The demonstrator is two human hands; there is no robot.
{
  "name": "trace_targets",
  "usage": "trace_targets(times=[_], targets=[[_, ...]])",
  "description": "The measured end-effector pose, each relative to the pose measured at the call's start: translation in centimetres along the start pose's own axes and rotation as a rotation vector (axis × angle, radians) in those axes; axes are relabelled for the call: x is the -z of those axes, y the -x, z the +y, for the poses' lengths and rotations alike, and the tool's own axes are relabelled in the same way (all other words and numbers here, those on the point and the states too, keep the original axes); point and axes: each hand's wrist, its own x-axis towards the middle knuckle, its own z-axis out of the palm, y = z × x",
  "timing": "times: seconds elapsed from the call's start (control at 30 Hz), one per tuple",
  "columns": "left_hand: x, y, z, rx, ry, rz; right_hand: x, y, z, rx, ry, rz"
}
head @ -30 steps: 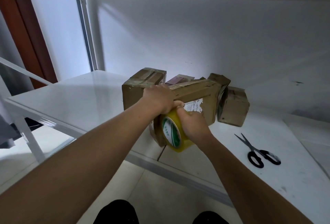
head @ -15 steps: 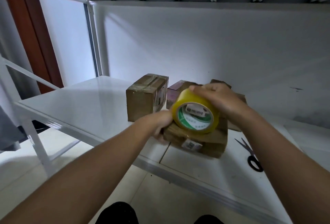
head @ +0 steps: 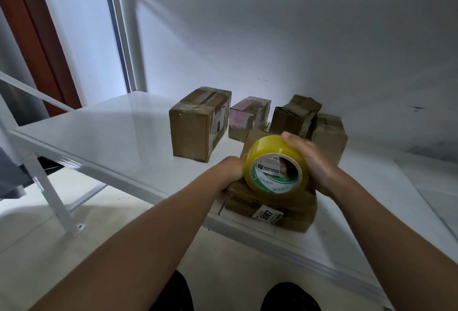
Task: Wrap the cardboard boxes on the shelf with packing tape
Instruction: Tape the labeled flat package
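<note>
A flat cardboard box (head: 275, 205) with a white label lies at the front edge of the white shelf (head: 111, 134). My left hand (head: 229, 170) grips its left side. My right hand (head: 312, 159) holds a yellow roll of packing tape (head: 275, 164) over the top of that box. Behind it stand several other boxes: a taped upright one (head: 198, 124), one with a pink label (head: 247, 117), and two crumpled ones (head: 295, 114) (head: 329, 134) at the back right.
The shelf's back wall (head: 272, 38) is close behind the boxes. A white upright post (head: 131, 38) and slanted brace (head: 49, 191) stand at the left. The floor (head: 49, 248) lies below the shelf's front edge.
The box went from being held up on edge to lying flat on the shelf. My right hand carried the tape roll from the box's near side up and over its top.
</note>
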Motion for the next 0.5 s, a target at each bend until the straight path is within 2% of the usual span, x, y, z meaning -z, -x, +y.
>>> trace_targets(times=[0.1, 0.17, 0.3, 0.43, 0.5], targets=[[-0.2, -0.3, -0.5, -0.076, -0.175, 0.075, -0.1, 0.3, 0.3, -0.044, -0.016, -0.037], [0.1, -0.4, -0.6, -0.111, -0.307, 0.108, -0.2, 0.2, -0.6, -0.097, 0.060, -0.039], [-0.1, -0.5, -0.3, -0.136, -0.551, 0.141, -0.2, -0.6, -4.3, -0.241, 0.374, -0.156], [-0.6, 0.0, -0.2, -0.146, -0.640, 0.326, 0.1, -0.3, -7.8, -0.338, 0.730, -0.288], [-0.9, 0.2, -0.2, -0.185, -0.696, 0.411, 1.3, 0.2, -8.7, -0.416, 0.824, -0.330]])
